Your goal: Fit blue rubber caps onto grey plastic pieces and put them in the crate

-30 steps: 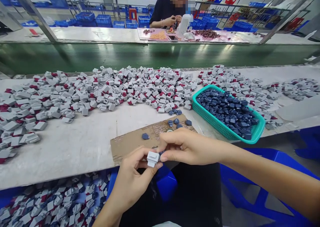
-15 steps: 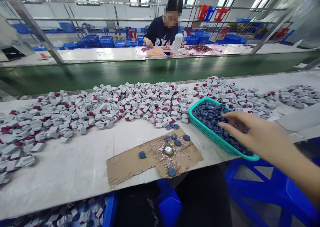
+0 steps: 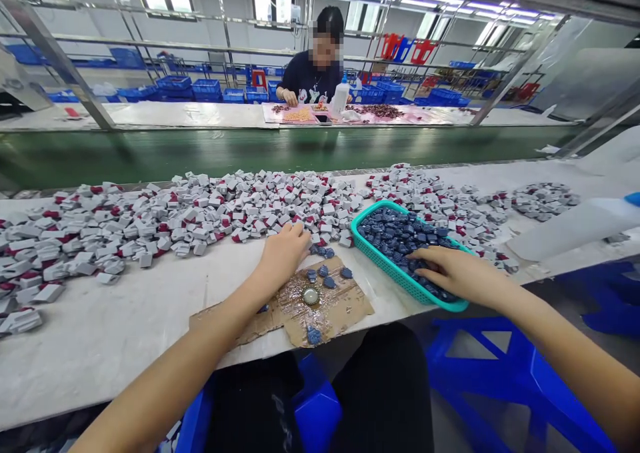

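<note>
Left hand at the grey parts, right hand in the teal basket.

The left fingers stretch out, slightly apart, their tips on the near edge of the grey-and-red pile, with nothing visible between them. The right fingers reach narrowly among the dark blue parts in the basket; whether they hold one, I cannot tell. Just left of the basket lies a cardboard sheet with a metal disc and scattered blue pieces, on the white table.
</note>
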A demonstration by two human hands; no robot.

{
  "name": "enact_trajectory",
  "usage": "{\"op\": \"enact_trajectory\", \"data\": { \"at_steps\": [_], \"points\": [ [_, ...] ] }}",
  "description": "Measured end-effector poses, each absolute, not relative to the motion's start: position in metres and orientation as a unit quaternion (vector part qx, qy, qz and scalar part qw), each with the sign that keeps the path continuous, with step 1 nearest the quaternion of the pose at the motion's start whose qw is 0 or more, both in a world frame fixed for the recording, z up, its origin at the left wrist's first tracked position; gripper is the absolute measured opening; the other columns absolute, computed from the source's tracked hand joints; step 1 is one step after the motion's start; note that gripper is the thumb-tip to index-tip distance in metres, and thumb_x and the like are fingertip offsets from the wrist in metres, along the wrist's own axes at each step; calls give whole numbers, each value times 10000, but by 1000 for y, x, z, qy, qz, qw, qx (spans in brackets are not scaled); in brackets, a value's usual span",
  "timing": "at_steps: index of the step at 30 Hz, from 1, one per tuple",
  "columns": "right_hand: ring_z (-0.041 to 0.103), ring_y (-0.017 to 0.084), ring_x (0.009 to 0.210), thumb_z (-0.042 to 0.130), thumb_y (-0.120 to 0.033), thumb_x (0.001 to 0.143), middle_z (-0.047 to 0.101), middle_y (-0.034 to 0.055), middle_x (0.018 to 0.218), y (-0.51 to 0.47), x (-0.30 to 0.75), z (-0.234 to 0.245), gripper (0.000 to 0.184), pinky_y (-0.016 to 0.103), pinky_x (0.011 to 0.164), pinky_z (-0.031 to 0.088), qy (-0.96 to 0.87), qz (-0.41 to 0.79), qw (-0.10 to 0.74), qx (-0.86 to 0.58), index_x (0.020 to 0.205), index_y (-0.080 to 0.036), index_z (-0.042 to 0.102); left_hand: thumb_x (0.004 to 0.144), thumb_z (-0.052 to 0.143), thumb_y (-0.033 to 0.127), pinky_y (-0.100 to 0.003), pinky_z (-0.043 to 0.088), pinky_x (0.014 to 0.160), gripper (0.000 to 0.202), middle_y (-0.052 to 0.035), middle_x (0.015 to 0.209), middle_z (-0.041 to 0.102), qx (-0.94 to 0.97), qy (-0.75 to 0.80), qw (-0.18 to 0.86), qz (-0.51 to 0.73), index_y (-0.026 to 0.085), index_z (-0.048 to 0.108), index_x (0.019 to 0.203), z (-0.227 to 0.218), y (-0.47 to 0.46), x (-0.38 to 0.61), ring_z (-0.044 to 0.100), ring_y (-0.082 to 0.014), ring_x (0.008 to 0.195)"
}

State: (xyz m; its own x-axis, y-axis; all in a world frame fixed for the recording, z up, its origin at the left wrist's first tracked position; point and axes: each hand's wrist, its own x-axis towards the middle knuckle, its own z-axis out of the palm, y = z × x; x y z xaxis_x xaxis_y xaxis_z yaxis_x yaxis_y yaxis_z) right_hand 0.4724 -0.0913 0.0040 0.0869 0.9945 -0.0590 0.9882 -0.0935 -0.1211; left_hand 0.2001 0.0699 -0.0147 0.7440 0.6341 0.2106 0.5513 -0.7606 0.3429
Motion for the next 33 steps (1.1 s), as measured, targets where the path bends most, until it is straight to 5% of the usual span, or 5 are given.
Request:
{"op": "enact_trajectory", "data": {
  "at_steps": [8, 15, 23, 29, 33],
  "points": [
    [554, 184, 633, 372, -377, 868, 622, 89, 852, -82, 470, 2, 325, 314, 603, 437, -631, 80, 105, -764, 1017, -162, 565, 874, 381, 264, -302, 506, 675, 242, -64, 953, 590, 854, 362, 302, 220, 203, 491, 1080, -5, 57, 157, 579, -213, 926],
    [416, 104, 458, 502, -423, 823, 516, -7, 575, -84, 447, 29, 359, 219, 427, 371, -495, 299, 324, -748, 1095, -202, 578, 812, 534, 360, -223, 534, 541, 196, -11, 927, 542, 602, 361, 647, 297, 247, 514, 970, 12, 24, 125, 637, -179, 823],
    [552, 128, 560, 427, -308, 867, 603, 27, 701, -56, 356, 36, 301, 228, 502, 472, -605, 453, 186, -628, 1085, -176, 586, 810, 547, 430, -139, 407, 366, 277, -2, 677, 589, 525, 353, 723, 278, 245, 518, 1015, -2, 3, 106, 549, -102, 509],
    [534, 199, 1057, 370, -200, 880, 569, 77, 1172, -40, 318, 19, 364, 340, 905, 433, -693, 407, 114, -583, 1204, -168, 532, 835, 510, 444, -114, 406, 361, 259, 10, 607, 531, 379, 334, 803, 317, 250, 599, 981, -9, -11, 91, 499, -99, 560],
    [509, 209, 1101, 349, -190, 902, 549, 84, 1219, -37, 315, 14, 340, 371, 934, 396, -744, 351, 99, -559, 1201, -185, 512, 804, 600, 297, -141, 510, 492, 340, -14, 867, 611, 301, 382, 793, 368, 298, 579, 1143, -7, -19, 87, 587, -128, 811]
  ]
}}
